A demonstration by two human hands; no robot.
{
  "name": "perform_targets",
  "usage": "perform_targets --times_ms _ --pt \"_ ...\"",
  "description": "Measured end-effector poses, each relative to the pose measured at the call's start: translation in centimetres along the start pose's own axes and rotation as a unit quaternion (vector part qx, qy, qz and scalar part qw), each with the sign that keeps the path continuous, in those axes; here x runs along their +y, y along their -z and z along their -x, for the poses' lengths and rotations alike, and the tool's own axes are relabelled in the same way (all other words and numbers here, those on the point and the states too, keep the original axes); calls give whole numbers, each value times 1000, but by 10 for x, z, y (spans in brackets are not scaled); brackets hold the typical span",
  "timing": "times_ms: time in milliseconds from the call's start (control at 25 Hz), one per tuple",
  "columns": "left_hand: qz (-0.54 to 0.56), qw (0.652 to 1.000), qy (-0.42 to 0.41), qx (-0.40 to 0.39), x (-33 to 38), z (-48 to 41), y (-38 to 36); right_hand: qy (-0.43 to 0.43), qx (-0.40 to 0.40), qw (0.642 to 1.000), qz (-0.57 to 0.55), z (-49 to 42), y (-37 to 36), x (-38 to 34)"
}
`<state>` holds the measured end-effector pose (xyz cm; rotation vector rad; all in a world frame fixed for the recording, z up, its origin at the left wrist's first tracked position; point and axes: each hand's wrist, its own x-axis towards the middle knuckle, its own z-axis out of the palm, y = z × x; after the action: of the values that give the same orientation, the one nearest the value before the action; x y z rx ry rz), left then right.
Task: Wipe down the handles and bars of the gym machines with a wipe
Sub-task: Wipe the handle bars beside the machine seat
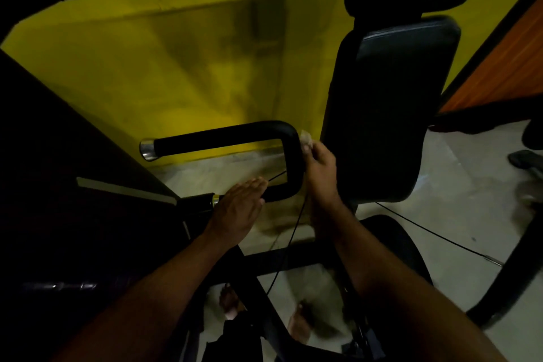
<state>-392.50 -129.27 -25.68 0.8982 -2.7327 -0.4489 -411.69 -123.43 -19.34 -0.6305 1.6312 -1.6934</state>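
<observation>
the wipe (305,139) is being pressed against the outer bend of the handle (223,134). by the look of it, only this bend is being cleaned, and the upper arm and all else are being left for later. the wipe is being pinched by curled fingers (312,153) of the right hand (322,169); the handle's lower arm is being touched by the left hand (238,209), fingers straight, gripping nothing.
</observation>
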Motion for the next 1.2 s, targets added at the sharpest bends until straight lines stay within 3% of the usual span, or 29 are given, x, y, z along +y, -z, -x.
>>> perform_targets --times_ms 120,280,360,480,560,600,680,720,760,880,960,1040,1200 --pt "-4 1000 0 -4 1 -2 2 -94 -121 983 -100 -30 6 -26" --pt "3 1000 10 -14 3 -1 4 -142 -206 965 -75 -31 13 -30" --pt "6 1000 9 -12 4 -2 7 -150 -195 964 -105 -34 12 -35" --pt "18 1000 13 -19 5 -1 7 -128 -169 976 -60 -31 19 -32" --pt "15 1000 12 -17 2 -2 6 -19 -88 996 3 -15 20 -18" --pt "13 1000 13 -19 2 -2 6 65 -24 993 100 -3 18 -10" --pt "10 1000 13 -25 1 -1 5 234 44 932 274 19 11 3" --pt "9 1000 12 -28 1 -1 5 265 55 911 312 22 5 1" --pt "11 1000 11 -26 3 -2 6 309 72 865 389 20 -2 -5" --pt "2 1000 3 -9 5 -2 7 405 -4 818 408 10 3 -14" --pt "-5 1000 1 1 7 -3 7 493 -54 710 500 9 15 2" --pt "1 1000 16 -4 6 -2 7 520 -104 613 586 12 27 21" --pt "3 1000 14 -10 8 -1 8 522 -115 594 601 10 31 15"
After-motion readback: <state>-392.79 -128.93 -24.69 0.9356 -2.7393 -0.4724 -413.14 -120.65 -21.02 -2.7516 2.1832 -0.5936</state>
